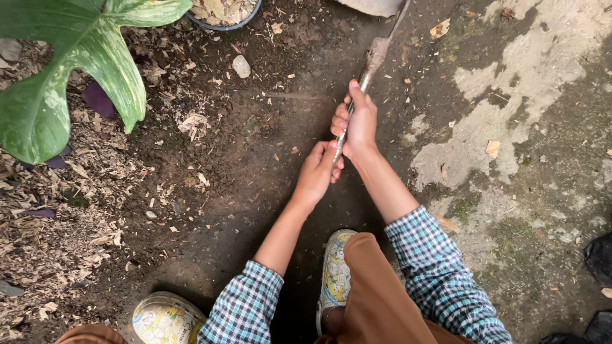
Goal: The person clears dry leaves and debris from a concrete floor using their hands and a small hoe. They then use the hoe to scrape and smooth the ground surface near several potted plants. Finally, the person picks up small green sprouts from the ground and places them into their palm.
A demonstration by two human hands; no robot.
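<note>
ground: dark damp soil through the middle of the shot, with a paler crusty, mossy patch off to the right and a spread of dry wood chips and leaf bits on the left.

big leaf: variegated green and cream, hanging over the far left corner, well apart from the hands.

pot rim: a dark curved edge at the far top, filled with dry leaves, just left of where the tool heads out.

tool handle: long, thin, muddy metal shaft. Its long axis runs from near-centre up and slightly right toward the far edge. Whatever's on the working end sits at or past the top of the frame, so can't tell what kind of head it has.

sleeves: blue and white check on both arms, with brown trousers and patterned slip-on shoes at the near edge.

right hand: the farther one up the shaft, fingers curled tight round it, thumb laid straight along the handle pointing away.

left hand: nearer to the body, wrapped closed around the lower end of the same shaft, just below and touching the right hand.

key relation: both fists are stacked on the near end, so the whole length of the tool lies ahead of them, far and a bit right. The right hand is the one closer to the working end.

small stone: pale, sitting on the soil left of the shaft, not touching it.
</note>
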